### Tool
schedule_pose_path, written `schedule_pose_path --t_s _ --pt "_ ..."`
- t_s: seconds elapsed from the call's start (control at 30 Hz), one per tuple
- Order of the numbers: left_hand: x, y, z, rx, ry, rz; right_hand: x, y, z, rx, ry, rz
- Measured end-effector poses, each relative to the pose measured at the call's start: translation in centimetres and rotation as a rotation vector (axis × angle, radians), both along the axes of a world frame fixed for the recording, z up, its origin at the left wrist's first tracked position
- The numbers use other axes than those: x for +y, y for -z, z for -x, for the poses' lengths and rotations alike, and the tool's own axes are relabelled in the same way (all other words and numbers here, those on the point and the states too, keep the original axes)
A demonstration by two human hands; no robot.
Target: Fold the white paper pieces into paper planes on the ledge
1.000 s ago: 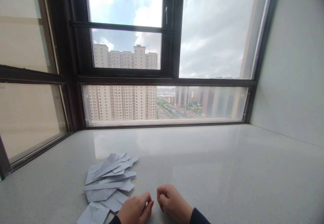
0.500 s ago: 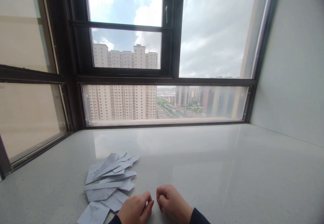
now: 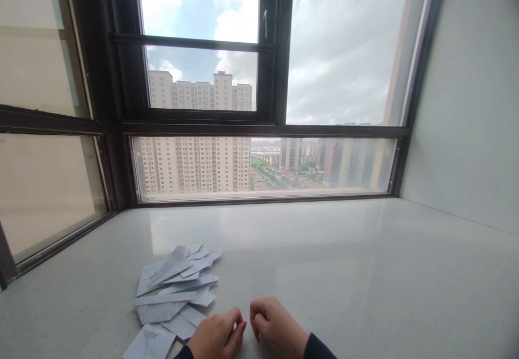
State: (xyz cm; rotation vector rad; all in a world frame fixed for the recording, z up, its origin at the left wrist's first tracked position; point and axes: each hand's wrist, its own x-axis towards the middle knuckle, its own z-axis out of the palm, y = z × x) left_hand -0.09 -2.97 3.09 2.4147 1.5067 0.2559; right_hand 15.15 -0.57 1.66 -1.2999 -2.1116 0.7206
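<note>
My left hand point(image 3: 217, 334) rests at the front of the white sill, its fingers curled in and no object showing in it. Close beside it, across a small gap, my right hand point(image 3: 278, 326) lies closed in a loose fist, also with nothing visible in it. Several folded white papers point(image 3: 162, 310) lie in an overlapping pile just left of my left hand. Some look like flat folded paper planes with pointed ends. The nearest paper runs down to the bottom edge of the view.
The glossy white sill point(image 3: 365, 272) stretches back to a dark window frame point(image 3: 267, 130). A side window point(image 3: 48, 175) stands on the left and a pale wall point(image 3: 466, 105) on the right. Tall buildings point(image 3: 194, 164) show through the glass.
</note>
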Motion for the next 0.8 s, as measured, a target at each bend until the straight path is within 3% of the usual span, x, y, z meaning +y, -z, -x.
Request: schedule_pose_path --t_s 0.8 --pt "-0.13 -0.18 -0.04 -0.008 -0.003 0.016 -0.19 -0.36 -0.01 -0.049 -0.007 0.005"
